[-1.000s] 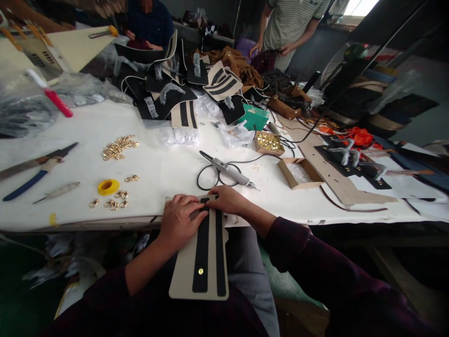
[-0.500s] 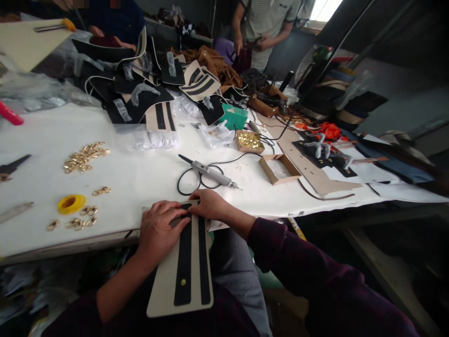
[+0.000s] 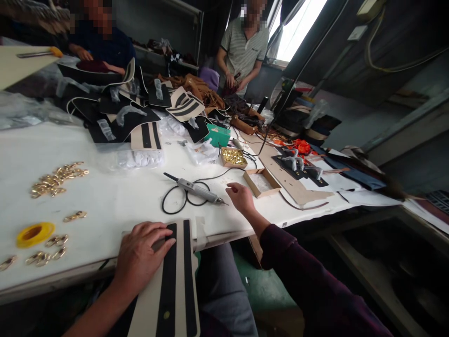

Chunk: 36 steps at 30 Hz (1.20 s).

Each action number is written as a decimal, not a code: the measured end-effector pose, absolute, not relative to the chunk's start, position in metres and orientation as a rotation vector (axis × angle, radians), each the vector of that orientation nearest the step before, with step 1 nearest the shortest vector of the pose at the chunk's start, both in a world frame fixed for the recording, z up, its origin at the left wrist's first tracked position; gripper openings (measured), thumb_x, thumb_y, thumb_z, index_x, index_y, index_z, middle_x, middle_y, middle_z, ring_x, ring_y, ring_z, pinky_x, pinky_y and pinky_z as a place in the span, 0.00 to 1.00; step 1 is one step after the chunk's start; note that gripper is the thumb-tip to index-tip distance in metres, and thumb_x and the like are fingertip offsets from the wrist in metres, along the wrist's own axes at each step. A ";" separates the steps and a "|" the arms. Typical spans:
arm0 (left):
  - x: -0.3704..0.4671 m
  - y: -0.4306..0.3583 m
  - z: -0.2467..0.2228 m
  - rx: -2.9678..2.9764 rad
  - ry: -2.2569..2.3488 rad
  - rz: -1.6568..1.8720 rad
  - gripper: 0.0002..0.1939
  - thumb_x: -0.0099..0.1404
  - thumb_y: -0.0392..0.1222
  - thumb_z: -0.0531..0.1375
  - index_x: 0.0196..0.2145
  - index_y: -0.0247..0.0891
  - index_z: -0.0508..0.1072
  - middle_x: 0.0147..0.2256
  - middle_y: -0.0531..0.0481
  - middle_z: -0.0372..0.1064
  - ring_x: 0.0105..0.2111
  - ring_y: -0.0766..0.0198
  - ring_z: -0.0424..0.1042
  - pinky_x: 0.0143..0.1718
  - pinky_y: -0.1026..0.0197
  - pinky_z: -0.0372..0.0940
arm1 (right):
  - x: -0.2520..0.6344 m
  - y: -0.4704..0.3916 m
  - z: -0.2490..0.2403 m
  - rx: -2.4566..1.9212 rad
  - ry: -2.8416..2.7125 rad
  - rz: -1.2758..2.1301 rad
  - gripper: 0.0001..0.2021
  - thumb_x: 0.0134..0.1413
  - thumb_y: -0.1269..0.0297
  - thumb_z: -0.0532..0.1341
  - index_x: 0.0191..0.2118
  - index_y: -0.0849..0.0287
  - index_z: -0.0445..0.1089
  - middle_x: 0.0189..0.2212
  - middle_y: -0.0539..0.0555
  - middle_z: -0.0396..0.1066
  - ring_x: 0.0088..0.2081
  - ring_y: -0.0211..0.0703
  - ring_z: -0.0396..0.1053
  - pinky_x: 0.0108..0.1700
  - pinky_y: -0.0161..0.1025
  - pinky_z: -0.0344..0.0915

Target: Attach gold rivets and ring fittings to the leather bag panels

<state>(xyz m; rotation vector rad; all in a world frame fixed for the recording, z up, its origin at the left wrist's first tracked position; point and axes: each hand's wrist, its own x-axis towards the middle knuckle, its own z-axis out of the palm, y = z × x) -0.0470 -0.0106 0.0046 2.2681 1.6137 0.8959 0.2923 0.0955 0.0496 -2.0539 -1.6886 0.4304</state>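
A beige panel (image 3: 179, 281) with two black strips leans from the table's front edge toward my lap, and a small gold stud (image 3: 166, 315) sits low on one strip. My left hand (image 3: 142, 252) lies on the panel's upper part, thumb and fingers apart across the left black strip. Past the table edge, my right hand (image 3: 241, 196) is at the tabletop with its fingers drawn together. Whatever its fingertips may hold is too small to make out. Just left of it lies a grey pen-shaped power tool (image 3: 199, 189) with a thin tip and a looped black cord.
Gold snap hooks (image 3: 58, 180) and a yellow tape roll (image 3: 35, 234) lie at left. A box of gold studs (image 3: 234, 158) and a shallow cardboard box (image 3: 262, 183) stand beyond my right hand. Striped panels (image 3: 185, 104) pile up behind. Two people work across the table.
My right hand has left the panel and reached forward and right across the table, near the tool's tip. My left hand stays on the panel. The view has tilted up and turned right.
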 end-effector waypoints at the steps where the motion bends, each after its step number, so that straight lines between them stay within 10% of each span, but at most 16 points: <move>1: -0.047 -0.011 0.005 2.268 1.615 0.893 0.06 0.67 0.49 0.67 0.41 0.51 0.83 0.47 0.50 0.81 0.51 0.48 0.74 0.53 0.45 0.66 | 0.301 0.102 0.046 -2.076 -1.685 0.406 0.16 0.66 0.61 0.61 0.55 0.57 0.78 0.45 0.56 0.81 0.45 0.47 0.76 0.50 0.39 0.68; 36: -0.041 -0.014 0.017 2.154 1.663 0.856 0.03 0.66 0.43 0.69 0.39 0.49 0.82 0.48 0.51 0.80 0.53 0.50 0.72 0.53 0.45 0.64 | 0.320 0.116 0.038 -2.135 -2.260 0.160 0.15 0.71 0.58 0.56 0.44 0.55 0.80 0.46 0.56 0.80 0.44 0.48 0.75 0.38 0.39 0.59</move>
